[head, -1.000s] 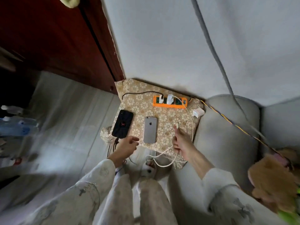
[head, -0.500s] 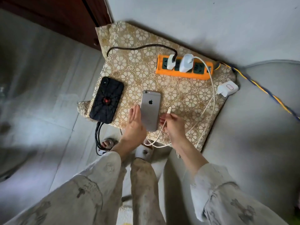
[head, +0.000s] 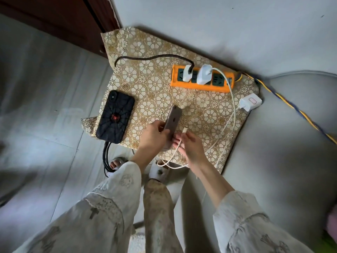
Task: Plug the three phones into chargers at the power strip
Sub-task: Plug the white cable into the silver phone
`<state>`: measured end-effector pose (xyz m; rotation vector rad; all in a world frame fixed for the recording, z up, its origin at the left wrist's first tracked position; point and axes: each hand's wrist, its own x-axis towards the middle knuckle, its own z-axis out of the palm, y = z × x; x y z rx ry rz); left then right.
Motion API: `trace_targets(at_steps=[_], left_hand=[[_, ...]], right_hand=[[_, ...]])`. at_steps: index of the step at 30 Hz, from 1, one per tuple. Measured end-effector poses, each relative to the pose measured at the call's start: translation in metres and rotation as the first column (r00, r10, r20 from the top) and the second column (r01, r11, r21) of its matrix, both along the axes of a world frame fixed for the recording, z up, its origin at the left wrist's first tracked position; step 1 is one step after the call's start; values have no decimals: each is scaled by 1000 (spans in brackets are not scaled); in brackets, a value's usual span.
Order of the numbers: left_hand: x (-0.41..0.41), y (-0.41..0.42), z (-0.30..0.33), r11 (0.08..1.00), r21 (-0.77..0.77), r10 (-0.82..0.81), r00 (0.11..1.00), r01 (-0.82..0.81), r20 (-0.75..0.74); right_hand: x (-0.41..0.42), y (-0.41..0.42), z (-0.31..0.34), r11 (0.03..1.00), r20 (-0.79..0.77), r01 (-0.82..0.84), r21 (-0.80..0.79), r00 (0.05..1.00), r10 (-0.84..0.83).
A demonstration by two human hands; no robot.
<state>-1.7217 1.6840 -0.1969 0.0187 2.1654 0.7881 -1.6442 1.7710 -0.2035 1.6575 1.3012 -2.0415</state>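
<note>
Left hand [head: 153, 136] grips the grey phone [head: 172, 119], tilted up on edge above the desk [head: 156, 88]. Right hand [head: 189, 145], just beside it, pinches the white cable [head: 232, 106] behind its plug [head: 185, 129]. Black phone [head: 115, 116] lies flat to the left; power strip [head: 201, 78] beyond.

So there's this gold floral cloth [head: 156, 84] spread over a low surface, that's your landmark. Dark red-brown wooden furniture [head: 54, 21] sits off its far left corner, grey wall [head: 218, 19] right behind it. Grey sofa [head: 284, 143] butts against its right edge, pale floorboards [head: 45, 125] run left of it, white slippers [head: 158, 172] at its near edge.
</note>
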Motion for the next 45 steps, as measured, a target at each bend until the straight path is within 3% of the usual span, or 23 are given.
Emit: trace_targets(at_steps=[4,7,9,11,14,16,24,29,36,39,45], left_hand=[[-2,-17,11,990,-126,-67,998,68,16],[-1,-42,38,977,-27,212,965,-210,152],[0,-57,68,853,56,471,813,-519,343],[1,-70,102,695,84,605,644,-714,468],[-5,-85,153,489,155,655,479,-858,584],[-9,-92,187,415,209,631,446,-885,634],[-12,-94,305,296,386,509,486,-874,710],[10,-103,362,214,479,430,522,-851,736],[21,-117,404,185,533,338,563,-826,755],[26,-117,416,205,551,314,587,-809,746],[32,-115,432,117,561,247,571,-820,783]], right_hand=[[7,1,29,996,60,-83,-42,995,85],[9,1,66,993,12,-107,-40,994,107],[8,0,96,988,-9,-151,-16,988,151],[9,-4,130,979,-54,-204,26,977,205],[8,-10,184,960,-125,-253,123,955,268],[10,-16,220,945,-173,-276,177,936,306],[22,-43,331,836,-295,-368,407,813,502],[26,-56,378,903,-468,-264,339,785,406],[31,-65,421,895,-568,-258,364,700,433],[33,-65,443,874,-575,-263,409,670,470],[34,-64,479,778,-467,-278,564,669,578]])
